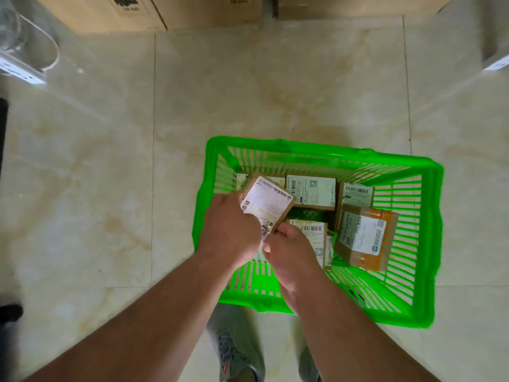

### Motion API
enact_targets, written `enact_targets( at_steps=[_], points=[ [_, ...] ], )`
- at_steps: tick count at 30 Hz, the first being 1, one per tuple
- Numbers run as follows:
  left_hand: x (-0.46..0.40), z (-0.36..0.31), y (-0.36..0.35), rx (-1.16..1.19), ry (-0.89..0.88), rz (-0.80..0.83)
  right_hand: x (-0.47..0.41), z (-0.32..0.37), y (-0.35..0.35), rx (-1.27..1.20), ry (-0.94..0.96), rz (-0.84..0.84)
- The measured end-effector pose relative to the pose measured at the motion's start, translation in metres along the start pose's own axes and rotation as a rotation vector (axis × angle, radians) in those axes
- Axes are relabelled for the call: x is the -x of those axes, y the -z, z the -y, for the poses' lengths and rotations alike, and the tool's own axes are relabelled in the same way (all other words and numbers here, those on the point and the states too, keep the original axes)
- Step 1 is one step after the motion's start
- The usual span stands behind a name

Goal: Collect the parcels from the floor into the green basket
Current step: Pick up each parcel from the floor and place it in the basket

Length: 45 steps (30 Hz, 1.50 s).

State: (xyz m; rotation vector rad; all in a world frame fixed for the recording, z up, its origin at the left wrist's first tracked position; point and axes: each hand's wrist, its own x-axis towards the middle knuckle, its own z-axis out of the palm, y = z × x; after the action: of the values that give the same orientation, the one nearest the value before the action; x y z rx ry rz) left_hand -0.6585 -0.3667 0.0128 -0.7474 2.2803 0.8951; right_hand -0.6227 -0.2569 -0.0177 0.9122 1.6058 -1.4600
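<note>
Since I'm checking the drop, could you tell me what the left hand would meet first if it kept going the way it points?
Probably the labelled parcel lying in the green basket, just beyond the parcel the left hand holds; depth is unclear.

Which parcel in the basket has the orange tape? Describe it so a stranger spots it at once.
Find the bright green slatted plastic basket on the beige tiled floor. Look at its right side, away from both hands. The brown cardboard parcel with orange tape lies tilted there; unlike its neighbours, orange tape crosses it beside the white label.
</note>
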Motion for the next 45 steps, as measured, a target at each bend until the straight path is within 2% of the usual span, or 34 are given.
enact_targets(
  at_steps=[4,7,10,15,20,26,30,34,36,40,42,45],
  points=[
    [-0.014,-0.04,0.029,-0.314,-0.217,-0.043,0.002,0.025,-0.012,-0.409,-0.051,0.013],
    [-0.035,-0.051,0.034,-0.499,-0.259,0.008,-0.007,0.029,-0.02,-0.443,-0.117,0.018],
    [-0.043,-0.057,0.032,-0.556,-0.289,0.064,-0.021,0.028,-0.027,-0.545,-0.154,0.063],
    [-0.043,-0.05,0.03,-0.629,-0.356,0.104,-0.01,0.016,-0.033,-0.876,-0.278,0.119],
    [-0.047,-0.047,0.021,-0.622,-0.376,0.183,-0.004,0.015,-0.037,-0.961,-0.332,0.078],
    [-0.078,-0.055,0.01,-0.687,-0.413,0.227,-0.019,0.033,-0.042,-0.977,-0.299,0.069],
    [-0.093,-0.052,0.006,-0.536,-0.39,0.22,-0.029,0.037,-0.039,-0.874,-0.251,0.06],
    [-0.063,-0.026,0.006,-0.28,-0.425,0.004,-0.028,0.026,-0.034,-0.674,-0.239,0.112],
    [-0.034,-0.008,0.003,-0.152,-0.35,-0.027,-0.02,0.02,-0.025,-0.568,-0.207,0.132],
    [0.006,0.026,-0.017,0.07,-0.064,0.024,0.01,0.01,0.012,-0.365,-0.131,0.118],
    [0.02,0.032,-0.03,0.186,0.101,0.127,0.022,0.004,0.041,-0.183,-0.113,0.028],
    [0.034,0.026,-0.048,0.267,0.23,0.272,0.029,-0.005,0.084,0.136,-0.059,-0.196]
  ],
)
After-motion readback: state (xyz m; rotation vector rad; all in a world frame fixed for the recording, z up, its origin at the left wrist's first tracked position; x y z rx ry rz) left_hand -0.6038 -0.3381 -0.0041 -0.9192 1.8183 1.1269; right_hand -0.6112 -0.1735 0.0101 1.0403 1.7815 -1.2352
